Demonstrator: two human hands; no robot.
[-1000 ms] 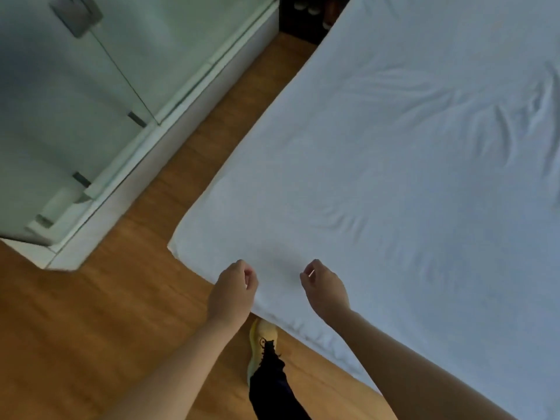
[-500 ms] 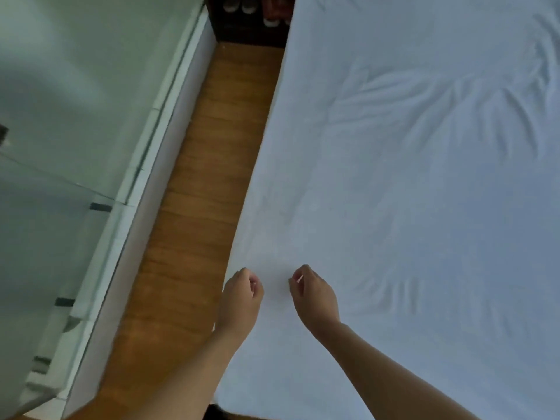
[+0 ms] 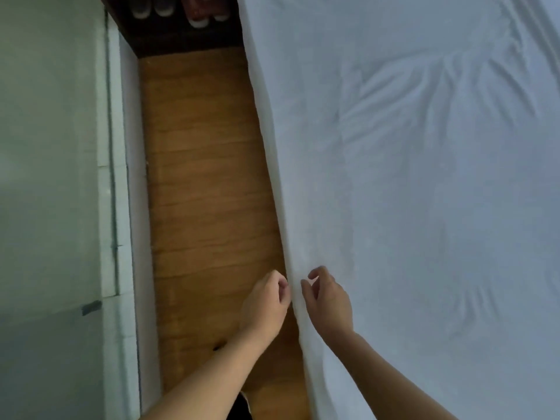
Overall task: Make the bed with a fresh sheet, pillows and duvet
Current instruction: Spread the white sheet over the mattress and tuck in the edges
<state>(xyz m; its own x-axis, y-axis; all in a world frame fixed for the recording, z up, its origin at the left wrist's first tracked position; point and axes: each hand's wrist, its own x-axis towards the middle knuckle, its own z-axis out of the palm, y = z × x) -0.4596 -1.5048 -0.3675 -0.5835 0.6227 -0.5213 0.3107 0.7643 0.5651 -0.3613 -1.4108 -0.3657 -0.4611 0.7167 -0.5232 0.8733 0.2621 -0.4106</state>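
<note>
Two hands at the bed's left edge, white sheet spread across it.

I see one sheet (image 3: 424,207) covering the bed, creased toward the far middle, its side hanging over the edge. My left hand (image 3: 266,301) sits just off the bed edge, fingers curled in, touching the hanging fabric; whether it pinches it I cannot tell. My right hand (image 3: 328,298) hovers over the sheet, loosely curled, gripping nothing. Left of the bed runs a wooden floor (image 3: 206,192), then a glass partition (image 3: 51,177). Beyond the floor, several shoes (image 3: 169,10) line a dark shelf.
</note>
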